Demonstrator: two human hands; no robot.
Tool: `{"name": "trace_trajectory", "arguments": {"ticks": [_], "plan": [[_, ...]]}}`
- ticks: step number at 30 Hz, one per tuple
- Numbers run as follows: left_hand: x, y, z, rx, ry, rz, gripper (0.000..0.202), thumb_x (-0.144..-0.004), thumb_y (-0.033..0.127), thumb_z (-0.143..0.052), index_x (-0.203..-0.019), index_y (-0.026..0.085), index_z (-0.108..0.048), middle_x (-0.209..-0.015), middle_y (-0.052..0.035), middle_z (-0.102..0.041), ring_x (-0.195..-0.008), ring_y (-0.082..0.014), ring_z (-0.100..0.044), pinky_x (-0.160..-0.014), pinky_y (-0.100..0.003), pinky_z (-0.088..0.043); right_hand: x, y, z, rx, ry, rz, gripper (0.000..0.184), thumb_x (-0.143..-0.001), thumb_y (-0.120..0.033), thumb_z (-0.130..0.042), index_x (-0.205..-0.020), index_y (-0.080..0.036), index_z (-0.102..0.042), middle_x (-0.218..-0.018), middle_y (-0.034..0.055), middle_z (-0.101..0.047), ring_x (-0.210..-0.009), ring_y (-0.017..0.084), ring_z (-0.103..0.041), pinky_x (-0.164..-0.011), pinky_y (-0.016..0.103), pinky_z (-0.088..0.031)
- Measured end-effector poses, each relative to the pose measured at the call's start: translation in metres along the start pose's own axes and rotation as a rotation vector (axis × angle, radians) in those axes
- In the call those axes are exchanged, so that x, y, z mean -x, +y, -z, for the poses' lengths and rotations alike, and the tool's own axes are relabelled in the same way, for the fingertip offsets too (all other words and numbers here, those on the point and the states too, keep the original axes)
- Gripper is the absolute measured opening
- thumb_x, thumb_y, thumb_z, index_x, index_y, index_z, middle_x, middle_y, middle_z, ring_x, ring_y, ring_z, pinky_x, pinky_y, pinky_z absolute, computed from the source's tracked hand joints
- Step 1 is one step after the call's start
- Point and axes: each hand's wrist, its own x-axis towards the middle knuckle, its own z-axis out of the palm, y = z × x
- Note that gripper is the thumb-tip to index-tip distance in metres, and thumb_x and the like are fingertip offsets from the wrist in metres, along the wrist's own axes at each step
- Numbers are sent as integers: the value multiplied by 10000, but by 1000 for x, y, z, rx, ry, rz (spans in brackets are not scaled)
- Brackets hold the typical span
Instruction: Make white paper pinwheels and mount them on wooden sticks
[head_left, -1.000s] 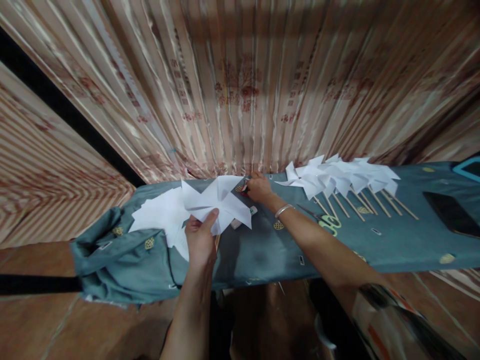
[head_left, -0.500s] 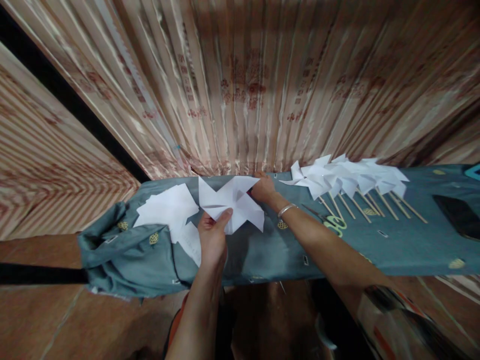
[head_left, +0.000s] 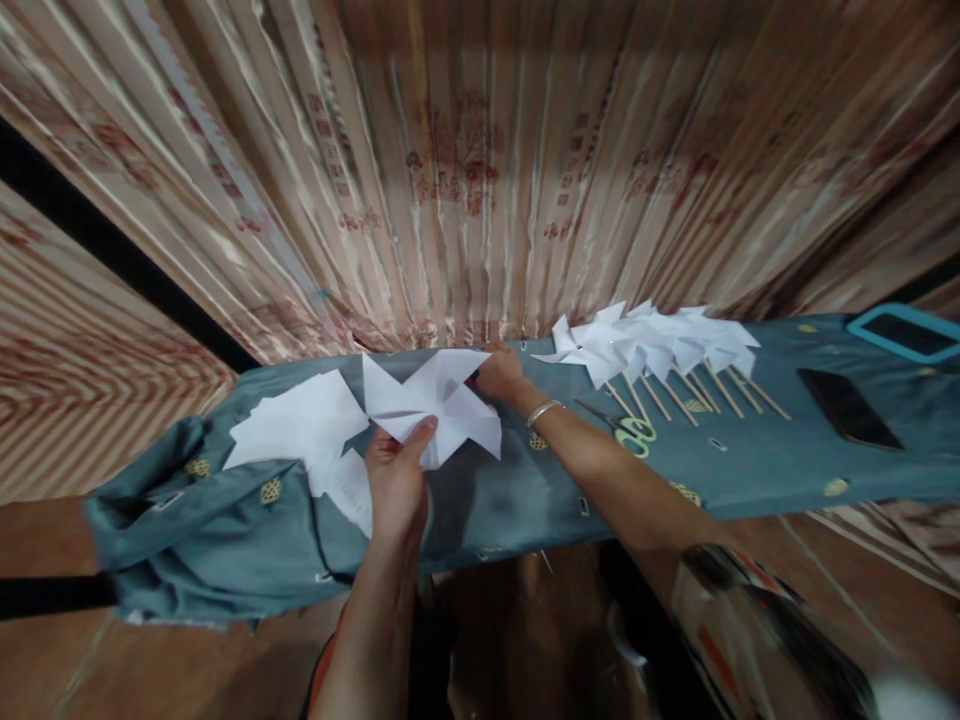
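Note:
My left hand [head_left: 399, 478] is closed on a white paper pinwheel [head_left: 439, 405], the thumb on its front near the middle and the fingers behind. This pinwheel has no stick showing. Beyond its right side, at the far edge of the cloth, my right hand [head_left: 501, 373] reaches down with its fingers mostly hidden by the paper. What it touches there I cannot make out. Left of my left hand lies a stack of white cut paper [head_left: 292, 420]. Scissors [head_left: 634, 435] with pale green handles rest to the right of my right wrist.
A row of overlapping white pinwheels [head_left: 660, 340] on wooden sticks lies at the back right. Farther right are a dark phone [head_left: 847, 408] and a blue-framed device [head_left: 907, 333]. Grey-green cloth [head_left: 525, 510] covers the narrow table, bunched at the left. A patterned curtain [head_left: 480, 230] hangs behind.
The view has swung a little to the right, so the blue-framed device shows more fully. My left hand still holds the pinwheel, and my right hand stays behind its right side.

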Motion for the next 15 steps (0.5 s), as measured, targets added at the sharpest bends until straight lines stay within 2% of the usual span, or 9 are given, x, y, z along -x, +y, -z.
{"name": "trace_trajectory", "arguments": {"ticks": [9,15], "plan": [[2,-1,-8,-16,15,10,421,-518,235,-857,-904,156,-709,-858,-40,-747,-826,-220,-703,-872,-407,-533,1,5,-1,4,26,-32,306,-880,-242,-498,-1102,-130,-677,-1182,157,-663,-1157,281,-540,-909,356,-423],[4,-3,-16,-54,16,-12,384,-496,233,-849,-843,146,-708,-785,-27,-737,-753,-202,-694,-829,-400,-544,0,6,-9,22,64,33,269,-914,-303,-537,-1048,-112,-671,-1138,154,-657,-1102,285,-573,-909,413,-466]]}}
